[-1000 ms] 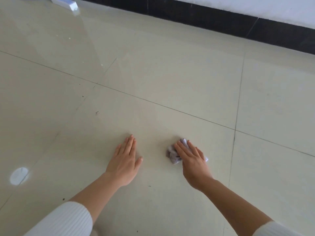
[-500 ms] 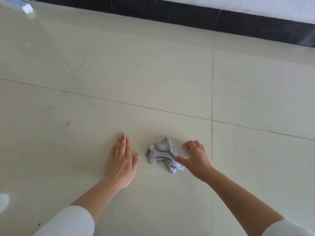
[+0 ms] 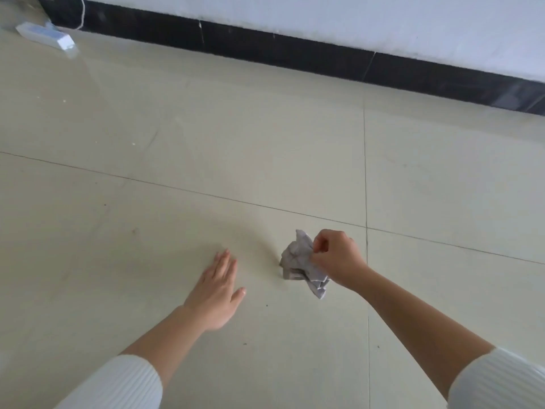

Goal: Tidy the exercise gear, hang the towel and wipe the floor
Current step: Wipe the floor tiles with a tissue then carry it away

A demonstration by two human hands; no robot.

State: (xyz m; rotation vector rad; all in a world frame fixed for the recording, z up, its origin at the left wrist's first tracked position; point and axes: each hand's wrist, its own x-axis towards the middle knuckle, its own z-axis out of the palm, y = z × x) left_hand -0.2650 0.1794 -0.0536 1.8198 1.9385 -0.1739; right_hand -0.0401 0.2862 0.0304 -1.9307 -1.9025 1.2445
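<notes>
The right hand gripped a crumpled grey cloth. Its fingers were curled in tight, with the thumb and first fingers pinching the upper right folds of the bundle. The knuckles faced up and the wrist was bent downward. The cloth sat bunched on the pale tiled floor, just left of the crossing of two grout lines. A loose tail of it trailed toward the near edge, under the wrist. Its lowest folds seemed to touch the tile, but whether the rest was lifted clear could not be told.

The left hand lay palm down and flat on the floor, apart from the cloth and to its left. Its fingers were straight and close together, pointing toward the far edge. The thumb was spread out to the right, and the hand held nothing. Both forearms were bare, with white ribbed sleeves pushed up toward the elbows.

A black baseboard ran along the floor's far edge beneath a white wall. Near the far left corner a white power strip lay on the tiles, with a thin cord rising behind it. A few dark specks dotted the tiles near the hands.
</notes>
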